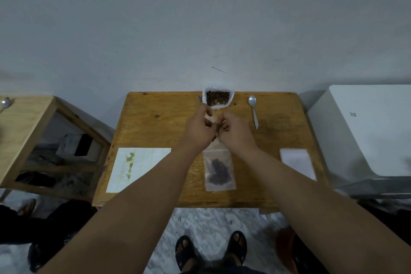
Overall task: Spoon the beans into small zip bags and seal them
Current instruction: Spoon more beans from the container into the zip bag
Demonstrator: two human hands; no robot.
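Observation:
A white open bag of dark beans [217, 98] stands at the far edge of the wooden table [155, 122]. My left hand [198, 129] and my right hand [233, 131] meet just in front of it, fingers pinched on a small clear zip bag [214, 119] that is mostly hidden between them. A metal spoon [254, 111] lies alone to the right of the beans. A filled zip bag with beans [219, 170] lies flat on the table near me, between my forearms.
A printed white sheet [135, 169] lies at the table's left front. A stack of empty clear bags [298, 163] rests at the right front. A wooden shelf unit [44, 140] stands left, a white appliance [364, 131] right. A wall lies directly behind the table.

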